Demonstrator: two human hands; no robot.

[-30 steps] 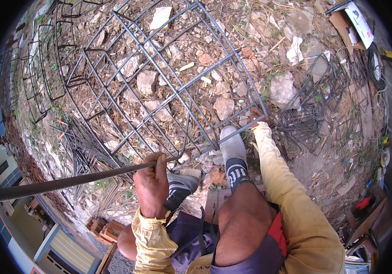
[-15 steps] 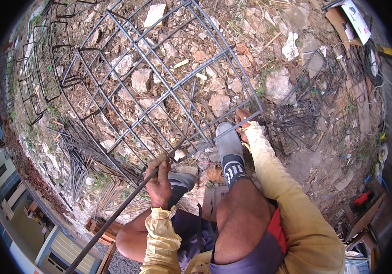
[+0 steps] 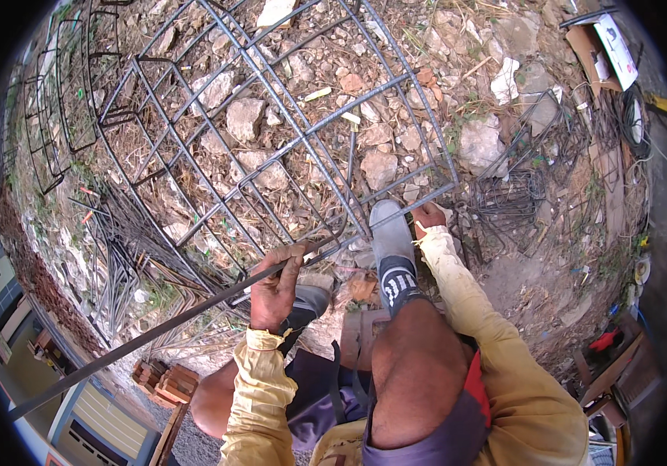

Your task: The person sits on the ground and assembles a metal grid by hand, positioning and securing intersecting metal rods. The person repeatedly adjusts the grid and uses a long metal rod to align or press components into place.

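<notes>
— What's the left hand [image 3: 273,289] got?

— A long rod [image 3: 154,332]. The fingers are wrapped tight round it near its upper end, and the rest runs down and away to the person's left, out toward the lower-left edge of the view. The tip by the hand looks bent into a hook, just at the near edge of the cage [image 3: 271,140].

— The cage?

— A big grid of rebar, lying tilted over stony ground [image 3: 380,167]. It fills the upper middle of the view, with its near edge right in front of the person's feet.

— And the right hand [image 3: 429,219]?

— Stretched forward, closed on the cage's near bar at its right corner. So the 2 hands are well apart, 1 clamped on the rod, 1 on the cage.

— Where are the feet?

— A grey shoe [image 3: 390,237] with a dark patterned sock sits just beside the right hand, pressed up against that bottom bar. The other shoe [image 3: 308,301] is lower, partly hidden behind the left hand.

— Anything else about?

— Bundles of bent steel lie to the left of the cage, a small heap of wire stirrups [image 3: 513,198] lies to the right of the right hand, and there's a cardboard box [image 3: 601,46] at the upper right. A few bricks [image 3: 166,380] are stacked near the lower left, under the rod.
</notes>
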